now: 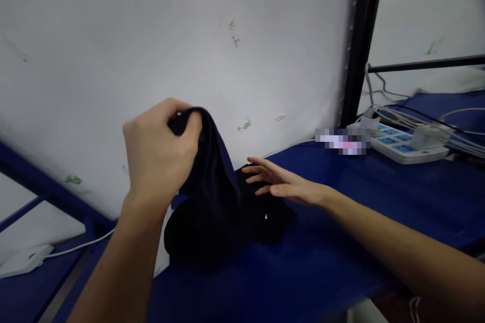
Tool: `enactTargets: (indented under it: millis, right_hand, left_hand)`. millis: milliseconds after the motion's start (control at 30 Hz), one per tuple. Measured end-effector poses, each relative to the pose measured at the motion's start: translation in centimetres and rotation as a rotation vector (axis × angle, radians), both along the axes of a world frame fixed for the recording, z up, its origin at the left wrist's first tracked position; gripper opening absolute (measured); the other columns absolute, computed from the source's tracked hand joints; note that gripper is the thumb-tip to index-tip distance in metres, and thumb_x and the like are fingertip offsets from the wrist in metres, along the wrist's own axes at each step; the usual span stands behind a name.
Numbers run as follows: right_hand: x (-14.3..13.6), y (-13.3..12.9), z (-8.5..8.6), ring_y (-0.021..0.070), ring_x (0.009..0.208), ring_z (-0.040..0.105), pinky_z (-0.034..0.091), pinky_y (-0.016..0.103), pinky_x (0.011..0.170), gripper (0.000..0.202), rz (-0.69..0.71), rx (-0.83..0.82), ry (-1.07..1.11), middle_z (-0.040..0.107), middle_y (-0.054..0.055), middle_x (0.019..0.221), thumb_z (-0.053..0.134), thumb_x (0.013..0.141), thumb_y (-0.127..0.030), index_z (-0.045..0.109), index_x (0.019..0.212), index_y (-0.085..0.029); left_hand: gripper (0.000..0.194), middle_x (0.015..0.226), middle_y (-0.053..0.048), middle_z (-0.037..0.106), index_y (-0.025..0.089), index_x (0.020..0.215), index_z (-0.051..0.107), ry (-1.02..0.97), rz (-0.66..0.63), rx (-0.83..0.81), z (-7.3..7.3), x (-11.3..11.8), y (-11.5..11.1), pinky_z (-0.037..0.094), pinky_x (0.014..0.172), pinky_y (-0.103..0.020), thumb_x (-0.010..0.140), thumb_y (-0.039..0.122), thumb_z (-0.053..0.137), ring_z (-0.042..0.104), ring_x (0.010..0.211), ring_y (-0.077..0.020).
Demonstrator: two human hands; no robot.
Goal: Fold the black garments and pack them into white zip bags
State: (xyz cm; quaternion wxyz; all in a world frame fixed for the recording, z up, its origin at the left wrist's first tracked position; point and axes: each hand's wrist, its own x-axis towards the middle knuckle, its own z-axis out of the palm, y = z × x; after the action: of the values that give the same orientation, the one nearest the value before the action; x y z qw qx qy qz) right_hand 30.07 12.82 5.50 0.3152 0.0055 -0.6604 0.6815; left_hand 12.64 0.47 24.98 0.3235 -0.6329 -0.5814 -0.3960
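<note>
A dark navy cloth (pixel 215 176), perhaps a garment, hangs from my left hand (pixel 162 146), which pinches its upper edge between thumb and fingers. Its lower part rests bunched on the blue surface (pixel 322 272). Black fabric (pixel 261 212) spreads beside it to the right; I cannot tell whether both are one piece. My right hand (pixel 280 181) is open over this black fabric, fingers spread and pointing left, and holds nothing. Whether its fingertips touch the fabric is unclear. Something white shows partly behind the cloth's left side.
A white power strip (pixel 405 144) with several cables lies at the back right, near a black upright post (pixel 364 45). A pixelated item (pixel 343 141) sits beside it. Behind rises a white wall (pixel 227 70). Another white power strip (pixel 26 260) with a cord is at the lower left.
</note>
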Motion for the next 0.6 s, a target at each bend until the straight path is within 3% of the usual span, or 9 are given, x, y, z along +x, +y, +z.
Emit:
enactTargets:
  millis: [67,133,200,267,367,433,533,600]
  right_hand:
    - [-0.2,-0.7,0.1,0.03,0.138,0.037,0.04,0.052,0.105,0.098,-0.025,0.085,0.044,0.023,0.013,0.159,0.077,0.076,-0.052,0.019,0.153,-0.036]
    - [-0.2,-1.7,1.0,0.0317,0.141,0.031,0.037,0.053,0.107,0.108,-0.13,0.155,0.117,0.018,0.011,0.16,0.076,0.071,-0.063,0.013,0.154,-0.038]
    - [0.0,-2.8,2.7,0.0318,0.142,0.03,0.036,0.051,0.109,0.111,-0.274,0.219,0.158,0.022,0.01,0.159,0.076,0.068,-0.066,0.012,0.155,-0.038]
    - [0.4,-3.8,4.8,0.031,0.138,0.036,0.038,0.049,0.108,0.107,-0.43,0.292,0.117,0.035,0.009,0.153,0.079,0.068,-0.06,0.02,0.154,-0.035]
    - [1.1,-4.3,7.2,0.0274,0.108,0.06,0.05,0.042,0.09,0.06,-0.604,0.399,-0.065,0.065,0.008,0.116,0.076,0.077,-0.043,0.058,0.131,-0.024]
    - [1.7,-4.0,7.9,0.0219,0.084,0.064,0.052,0.035,0.074,0.028,-0.643,0.406,-0.147,0.069,0.004,0.089,0.069,0.083,-0.038,0.07,0.104,-0.019]
    - [2.9,-2.9,7.9,0.0185,0.077,0.063,0.05,0.03,0.067,0.024,-0.636,0.331,-0.154,0.068,0.002,0.083,0.065,0.086,-0.039,0.07,0.093,-0.017]
    - [3.7,-2.1,7.5,0.0185,0.079,0.064,0.051,0.03,0.068,0.026,-0.611,0.274,-0.146,0.07,0.003,0.088,0.066,0.085,-0.042,0.07,0.096,-0.018]
  left_hand:
    - [0.015,0.076,0.0,0.071,0.02,0.087,0.074,0.061,-0.02,-0.037,1.3,1.1,0.7,0.048,0.077,-0.031,0.086,0.027,0.062,0.065,0.074,-0.0163]
    - [0.013,0.072,0.0,0.069,0.019,0.083,0.074,0.092,-0.062,-0.139,1.6,2.1,1.1,0.048,0.079,-0.033,0.084,0.026,0.063,0.065,0.077,-0.0187]
    - [0.01,0.07,0.0,0.067,0.02,0.081,0.073,0.103,-0.117,-0.274,1.1,3.2,1.4,0.048,0.079,-0.034,0.082,0.025,0.064,0.065,0.079,-0.0199]
    - [0.007,0.07,0.0,0.066,0.021,0.082,0.072,0.096,-0.173,-0.387,0.0,4.1,1.4,0.049,0.075,-0.033,0.081,0.024,0.066,0.065,0.075,-0.0188]
    - [0.015,0.074,0.001,0.067,0.023,0.095,0.07,-0.007,-0.296,-0.474,-1.9,4.1,1.2,0.049,0.071,-0.03,0.081,0.026,0.068,0.063,0.071,-0.0157]
    - [0.034,0.089,0.0,0.07,0.025,0.114,0.065,-0.11,-0.41,-0.532,-3.5,2.7,1.0,0.051,0.077,-0.031,0.081,0.032,0.07,0.065,0.08,-0.0162]
    - [0.058,0.122,-0.005,0.066,0.03,0.135,0.051,-0.221,-0.493,-0.76,-7.1,-1.5,1.4,0.05,0.092,-0.036,0.081,0.041,0.07,0.063,0.108,-0.0223]
    - [0.056,0.132,-0.007,0.062,0.03,0.136,0.052,-0.26,-0.384,-0.937,-10.3,-4.9,2.3,0.045,0.101,-0.042,0.083,0.041,0.067,0.058,0.12,-0.0262]
